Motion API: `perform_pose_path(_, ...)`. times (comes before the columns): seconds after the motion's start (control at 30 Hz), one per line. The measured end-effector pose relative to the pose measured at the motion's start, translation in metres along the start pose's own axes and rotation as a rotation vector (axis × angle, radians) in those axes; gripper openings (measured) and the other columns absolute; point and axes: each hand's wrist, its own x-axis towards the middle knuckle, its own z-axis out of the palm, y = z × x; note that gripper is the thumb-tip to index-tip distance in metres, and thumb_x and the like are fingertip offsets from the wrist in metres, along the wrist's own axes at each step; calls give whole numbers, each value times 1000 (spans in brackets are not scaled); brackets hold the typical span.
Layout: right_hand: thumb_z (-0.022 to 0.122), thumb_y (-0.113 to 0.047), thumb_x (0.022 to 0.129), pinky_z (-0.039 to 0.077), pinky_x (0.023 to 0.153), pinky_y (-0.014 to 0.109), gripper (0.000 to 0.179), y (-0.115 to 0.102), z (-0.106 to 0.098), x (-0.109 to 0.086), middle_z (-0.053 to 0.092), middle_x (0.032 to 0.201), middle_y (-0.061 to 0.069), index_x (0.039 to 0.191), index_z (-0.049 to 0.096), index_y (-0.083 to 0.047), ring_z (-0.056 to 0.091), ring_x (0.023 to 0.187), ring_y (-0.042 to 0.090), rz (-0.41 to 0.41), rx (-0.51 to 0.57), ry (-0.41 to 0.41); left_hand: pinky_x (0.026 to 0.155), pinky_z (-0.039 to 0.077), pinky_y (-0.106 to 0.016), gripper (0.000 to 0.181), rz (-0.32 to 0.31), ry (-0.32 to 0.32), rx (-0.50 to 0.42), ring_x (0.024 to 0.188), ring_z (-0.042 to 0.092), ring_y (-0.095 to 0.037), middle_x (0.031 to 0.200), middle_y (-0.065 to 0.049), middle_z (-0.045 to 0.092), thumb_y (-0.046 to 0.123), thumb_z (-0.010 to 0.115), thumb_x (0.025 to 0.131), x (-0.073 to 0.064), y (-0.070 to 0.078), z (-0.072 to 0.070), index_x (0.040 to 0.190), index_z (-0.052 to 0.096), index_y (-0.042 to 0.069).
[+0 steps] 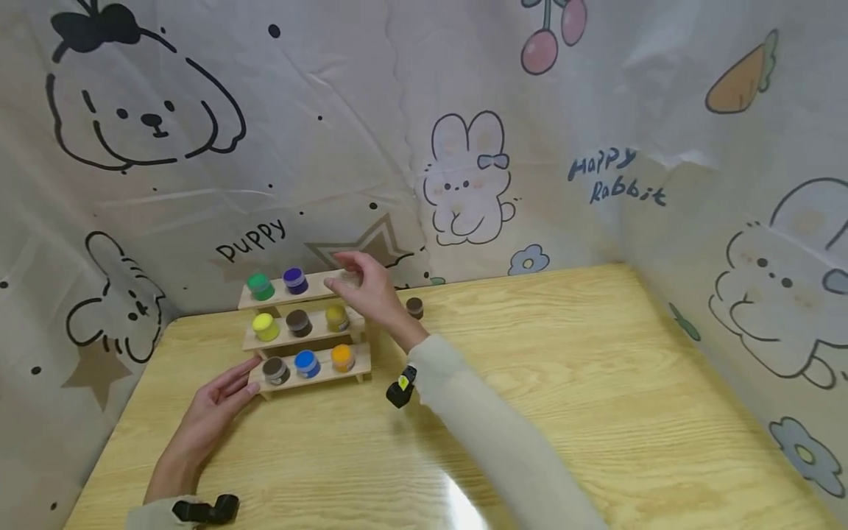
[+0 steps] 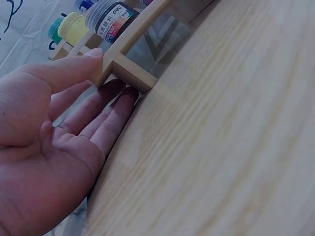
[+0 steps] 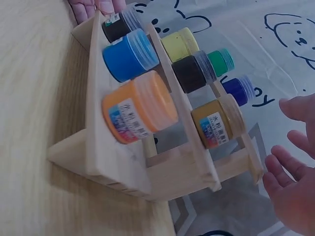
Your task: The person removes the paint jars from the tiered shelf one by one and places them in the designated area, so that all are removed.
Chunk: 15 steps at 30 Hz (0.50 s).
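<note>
A three-tier wooden rack (image 1: 311, 297) holds small paint jars. Green (image 1: 260, 286) and purple (image 1: 295, 280) jars stand on the top tier. Yellow (image 1: 266, 327), dark (image 1: 299, 323) and mustard (image 1: 337, 318) jars line the middle tier; dark (image 1: 275, 370), blue (image 1: 308, 364) and orange (image 1: 342, 358) ones line the bottom. My left hand (image 1: 215, 405) holds the bottom tier's left end, thumb on the board and fingers by its leg (image 2: 133, 74). At the top tier's right end is my right hand (image 1: 367, 291), fingers loosely bent, nothing visible between them in the right wrist view.
Another dark jar (image 1: 414, 308) stands on the wooden table (image 1: 530, 368), right of the rack and just behind my right wrist. A cloth printed with cartoon animals (image 1: 371, 110) hangs along the table's back and sides.
</note>
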Motion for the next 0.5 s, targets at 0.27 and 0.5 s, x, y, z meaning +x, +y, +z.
perform_pose_path(0.27,77,-22,95,47,106,34,51,-8,18,17,63,138,10,140,60,-6,59,125,27,24,-19,-32,97,42,-8,65,49,-10,-43,132,42,6,162,-1,39,34,63,104,0,-4,0,158,40,8)
perform_pose_path(0.5,77,-24,94,46,105,26,53,-15,33,26,61,140,8,142,59,-8,58,125,22,50,-77,-93,96,44,-10,63,71,-4,-86,124,45,13,159,2,43,29,65,103,0,-6,-1,157,41,7)
